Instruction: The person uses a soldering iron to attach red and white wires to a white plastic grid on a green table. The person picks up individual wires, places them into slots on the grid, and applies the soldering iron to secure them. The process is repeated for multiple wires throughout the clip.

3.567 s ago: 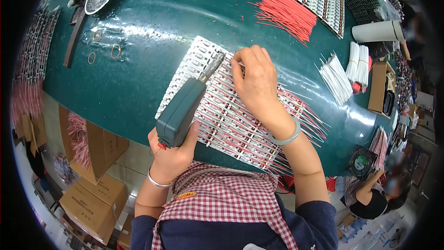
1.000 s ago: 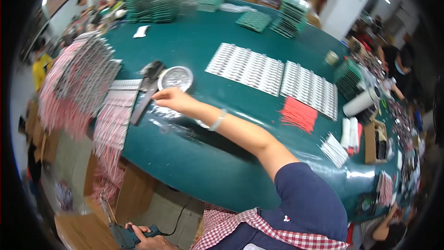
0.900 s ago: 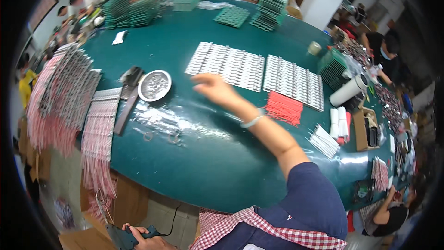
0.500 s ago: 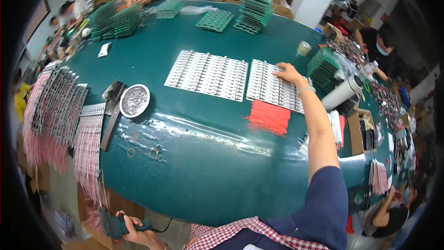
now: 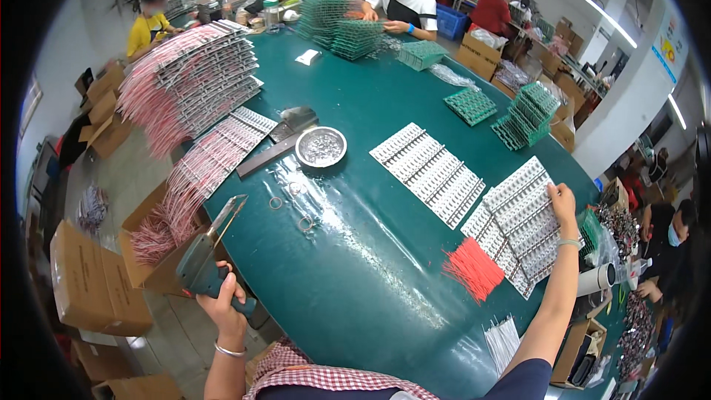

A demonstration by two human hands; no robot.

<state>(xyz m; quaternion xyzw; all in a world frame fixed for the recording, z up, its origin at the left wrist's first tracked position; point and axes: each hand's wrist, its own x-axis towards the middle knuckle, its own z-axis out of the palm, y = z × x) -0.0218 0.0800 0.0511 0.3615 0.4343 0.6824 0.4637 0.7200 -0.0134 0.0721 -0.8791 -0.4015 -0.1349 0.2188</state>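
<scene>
Two grips show on my remote view. The left hand (image 5: 227, 302) curls its fingers round a soldering gun (image 5: 200, 263), pointed up, probably sparing the table (image 5: 318, 296); the right hand (image 5: 563, 201) pinches a white panel (image 5: 524, 211) by its edge, askew over a second panel (image 5: 489, 237).

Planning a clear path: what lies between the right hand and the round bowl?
In the head view, from the right hand: first the white panel it grips, then a flat white panel, then green tabletop up to the bowl.
</scene>
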